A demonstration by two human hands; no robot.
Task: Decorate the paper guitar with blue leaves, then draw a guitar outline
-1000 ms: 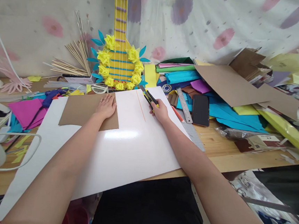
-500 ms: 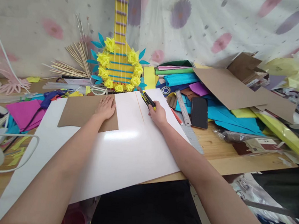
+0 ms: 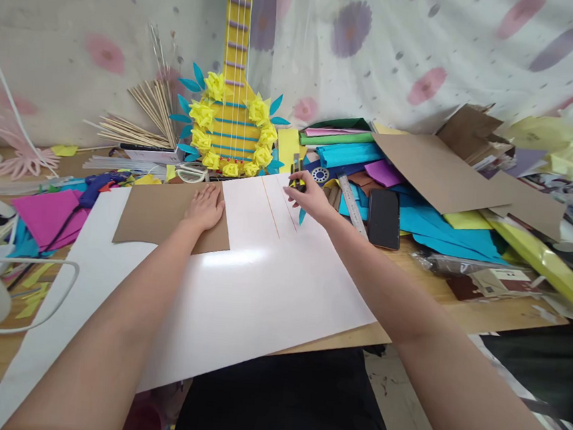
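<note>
My left hand lies flat, fingers stretched, on a brown cardboard piece, which rests on a large white sheet. My right hand is closed around a black and yellow utility knife near the sheet's far right part. The knife's tip points away from me; its lower part is hidden by the fingers. Just left of that hand, an orange line and a thinner reddish line run along the sheet. Below the right fingers lies a small blue paper leaf.
A yellow paper-flowered guitar stands at the back. On the right are a metal ruler, a phone, coloured paper and a big cardboard sheet. Wooden sticks and pink paper are on the left.
My right hand has moved slightly right and away with the knife, which has turned more upright. The sheet now reaches further right, covering the ruler's near end. A second line and blue leaf show.
</note>
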